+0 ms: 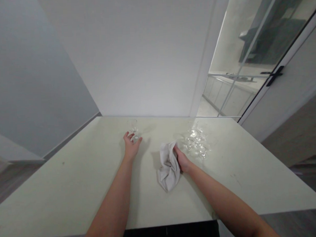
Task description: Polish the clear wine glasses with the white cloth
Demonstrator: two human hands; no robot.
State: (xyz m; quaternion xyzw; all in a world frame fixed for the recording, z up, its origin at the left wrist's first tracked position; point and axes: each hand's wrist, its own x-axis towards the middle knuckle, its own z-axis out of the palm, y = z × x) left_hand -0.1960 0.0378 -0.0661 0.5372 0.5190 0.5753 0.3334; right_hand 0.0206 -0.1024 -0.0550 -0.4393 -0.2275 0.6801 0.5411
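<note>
My left hand [131,147] reaches to the far left part of the white table [103,182], its fingers and thumb spread apart. Just beyond and between those fingers stands clear glassware [132,125]. Whether the fingertips touch it, and whether it is one piece or two, I cannot tell. In my right hand [183,161] a crumpled white cloth [169,168] is gripped and hangs down over the middle of the table. To the right of that hand is a cluster of several clear glass pieces [196,141], shiny and hard to tell apart.
A white wall panel [145,63] rises right behind the table's back edge. At the right are a glass partition [229,91] and a door with a black handle [274,75]. Something black [169,234] lies at the table's near edge, between my forearms.
</note>
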